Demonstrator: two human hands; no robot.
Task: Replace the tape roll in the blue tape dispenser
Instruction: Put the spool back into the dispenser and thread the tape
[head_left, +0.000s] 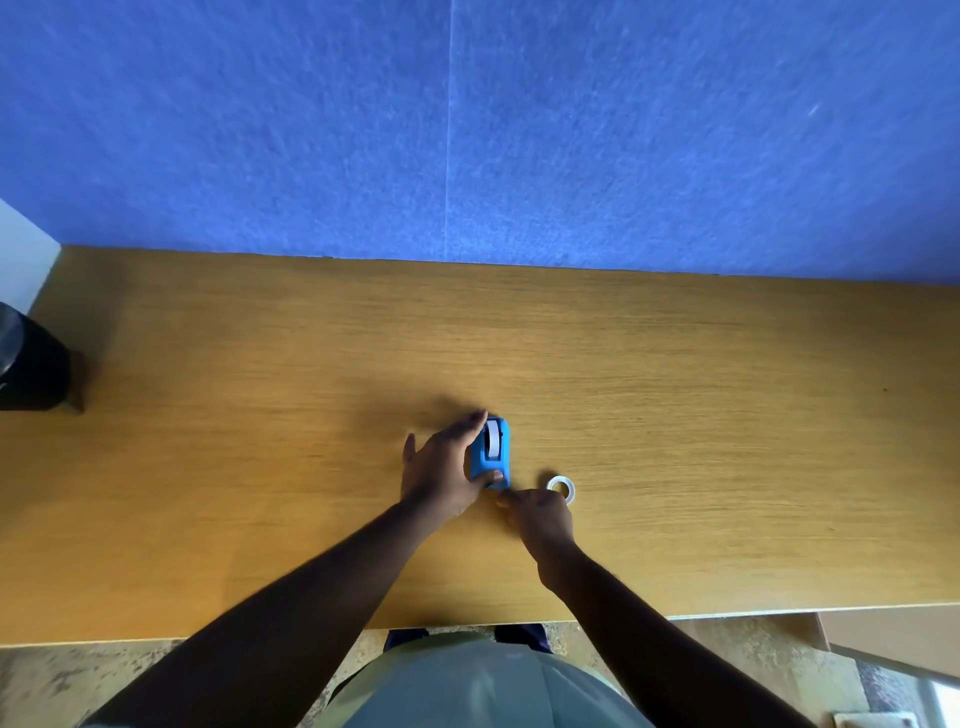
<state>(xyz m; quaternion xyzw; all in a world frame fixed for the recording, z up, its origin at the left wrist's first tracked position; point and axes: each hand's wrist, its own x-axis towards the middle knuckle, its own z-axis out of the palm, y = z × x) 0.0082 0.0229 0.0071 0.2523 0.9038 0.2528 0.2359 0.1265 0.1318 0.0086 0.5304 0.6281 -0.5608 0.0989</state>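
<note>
The blue tape dispenser (492, 452) stands on the wooden table (675, 415) near the middle, with a pale tape roll (493, 437) seated in its top. My left hand (447, 467) wraps the dispenser's left side, thumb across its near end. My right hand (540, 514) is just in front of the dispenser's near tip, fingers pinched together there; what they pinch is too small to tell. A second clear tape roll (561, 487) lies flat on the table to the right of the dispenser, beside my right hand.
A blue felt partition (467, 130) rises behind the table's far edge. A dark object (31, 358) stands at the table's left end. The table's near edge (779, 608) runs just in front of my body.
</note>
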